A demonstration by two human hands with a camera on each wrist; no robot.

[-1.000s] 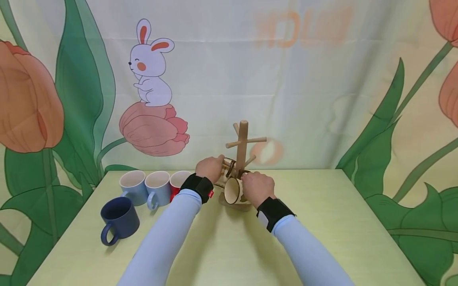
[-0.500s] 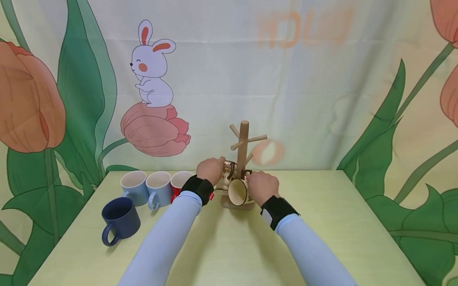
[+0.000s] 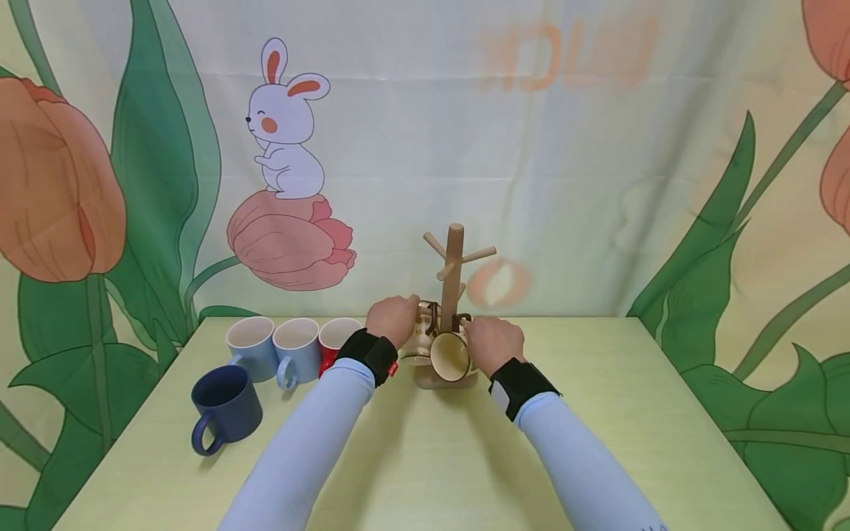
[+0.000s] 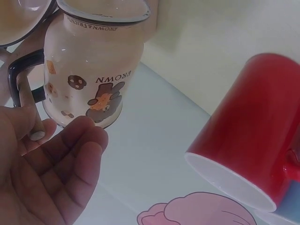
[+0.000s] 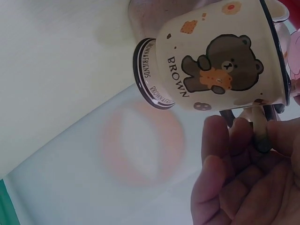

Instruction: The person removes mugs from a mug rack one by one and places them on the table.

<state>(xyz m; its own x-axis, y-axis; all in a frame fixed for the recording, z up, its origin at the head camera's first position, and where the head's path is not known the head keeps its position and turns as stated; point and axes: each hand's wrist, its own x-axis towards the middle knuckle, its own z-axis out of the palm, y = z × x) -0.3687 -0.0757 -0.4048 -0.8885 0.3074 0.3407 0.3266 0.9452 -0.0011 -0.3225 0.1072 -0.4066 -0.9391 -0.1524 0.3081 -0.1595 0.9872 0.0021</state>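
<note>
A wooden mug tree (image 3: 452,287) with bare upper pegs stands at the table's back edge. Two cream mugs with bear prints and dark handles hang low on it: the left mug (image 4: 93,70) and the right mug (image 5: 220,61), its mouth facing forward. My left hand (image 3: 392,321) pinches the tip of a peg (image 4: 28,103) that passes through the left mug's handle. On the other side, my right hand (image 3: 494,345) holds the end of another peg (image 5: 259,126) beside the right mug. Both hands partly cover the mugs in the head view.
Left of the tree stand two light blue mugs, one at the far left (image 3: 251,352) and one beside it (image 3: 296,358), then a red mug (image 4: 253,126). A dark blue mug (image 3: 229,409) stands in front of them. A printed curtain (image 3: 564,184) hangs behind the table.
The mug tree has turned about its post, so its upper pegs point differently. The right mug's mouth has swung to the right along with my right hand. My left hand keeps its hold.
</note>
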